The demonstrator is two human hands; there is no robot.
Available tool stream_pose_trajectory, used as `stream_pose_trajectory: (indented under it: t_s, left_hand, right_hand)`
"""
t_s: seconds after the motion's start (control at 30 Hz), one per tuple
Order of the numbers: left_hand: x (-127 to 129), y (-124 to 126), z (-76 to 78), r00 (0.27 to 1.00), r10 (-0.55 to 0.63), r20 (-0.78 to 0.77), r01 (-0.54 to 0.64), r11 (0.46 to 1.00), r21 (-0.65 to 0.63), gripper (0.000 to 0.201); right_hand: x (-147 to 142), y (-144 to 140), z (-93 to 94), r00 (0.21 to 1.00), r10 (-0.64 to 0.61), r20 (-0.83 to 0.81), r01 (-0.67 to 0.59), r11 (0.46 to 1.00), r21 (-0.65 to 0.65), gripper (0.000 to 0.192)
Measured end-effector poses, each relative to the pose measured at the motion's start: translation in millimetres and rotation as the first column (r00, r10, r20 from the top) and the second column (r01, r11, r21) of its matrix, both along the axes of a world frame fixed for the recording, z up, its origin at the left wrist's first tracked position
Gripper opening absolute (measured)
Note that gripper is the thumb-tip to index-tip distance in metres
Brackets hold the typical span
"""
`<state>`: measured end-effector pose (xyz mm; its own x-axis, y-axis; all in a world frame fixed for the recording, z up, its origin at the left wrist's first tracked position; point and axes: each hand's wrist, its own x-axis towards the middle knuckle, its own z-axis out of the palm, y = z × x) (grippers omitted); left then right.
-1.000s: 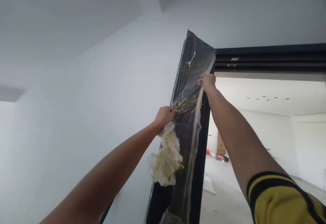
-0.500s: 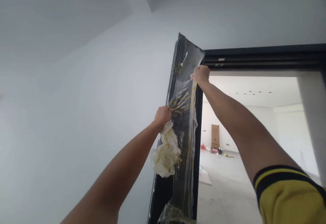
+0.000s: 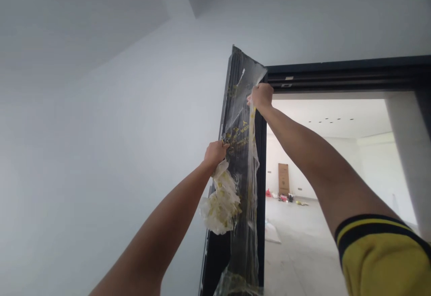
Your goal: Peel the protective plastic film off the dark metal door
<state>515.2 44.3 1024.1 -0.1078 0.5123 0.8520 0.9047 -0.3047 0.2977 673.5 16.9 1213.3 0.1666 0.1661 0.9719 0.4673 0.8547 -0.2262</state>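
Clear plastic film (image 3: 247, 73) with yellow print hangs over the dark door frame (image 3: 261, 170), its top corner standing up near the lintel. My right hand (image 3: 261, 96) is closed on the film's right edge, high by the frame's corner. Lower and to the left, my left hand (image 3: 216, 153) pinches the film's left side. A crumpled wad of whitish, yellow-marked film (image 3: 220, 208) dangles below my left hand. Between the two hands the film is stretched. Farther down it hangs loose in folds and bunches at the bottom of the view.
The dark lintel (image 3: 343, 73) runs right from the corner. Through the doorway, a brown cardboard box (image 3: 283, 178) leans on the far wall, with several small items at its foot. A white sheet-like piece (image 3: 272, 233) lies on the pale floor (image 3: 292, 260). A plain wall (image 3: 134, 143) borders the frame.
My right hand has shifted slightly left with the film's edge. The film between my hands lies differently, with fewer creases. The view has turned a little; my left hand stays in place.
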Motion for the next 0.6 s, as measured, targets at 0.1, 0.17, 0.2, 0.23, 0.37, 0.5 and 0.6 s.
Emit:
stream_pose_trajectory:
  t_s: [0.1, 0.17, 0.2, 0.23, 0.37, 0.5, 0.6]
  left_hand:
    - [-2.6, -3.0, -4.0, 1.0, -0.019, -0.011, 0.02, 0.999, 0.036, 0.038]
    - [-5.9, -5.6, -6.8, 0.999, -0.052, -0.008, 0.053, 0.997, 0.055, 0.038]
    - [-7.8, -6.7, -7.9, 0.998, -0.067, -0.008, 0.067, 0.996, 0.061, 0.038]
    - [-9.8, -7.4, -8.8, 0.997, -0.072, -0.009, 0.073, 0.995, 0.07, 0.038]
    - [-16.8, -7.5, -11.3, 0.998, -0.058, -0.011, 0.059, 0.99, 0.131, 0.034]
    - [-19.1, -11.2, -14.8, 0.995, -0.096, 0.001, 0.095, 0.992, 0.081, 0.033]
    - [-16.1, -17.2, -18.6, 0.997, -0.078, 0.018, 0.076, 0.995, 0.069, 0.031]
  right_hand:
    - [9.5, 9.3, -3.9, 0.996, 0.072, -0.056, -0.073, 0.997, -0.006, 0.028]
    - [20.6, 21.5, -1.6, 0.996, 0.079, -0.035, -0.079, 0.997, 0.001, 0.024]
    - [26.5, 29.3, 2.0, 0.994, 0.1, -0.034, -0.1, 0.995, -0.001, 0.022]
    - [32.1, 38.0, 7.3, 0.988, 0.146, -0.051, -0.147, 0.989, -0.017, 0.02]
    - [48.2, 77.1, 40.7, 0.836, 0.506, -0.211, -0.539, 0.829, -0.147, 0.014]
    - [58.3, 113.6, 81.9, 0.628, 0.735, -0.256, -0.772, 0.631, -0.078, 0.015]
    - [64.4, 134.3, 120.9, 0.613, 0.765, -0.196, -0.776, 0.63, 0.034, 0.018]
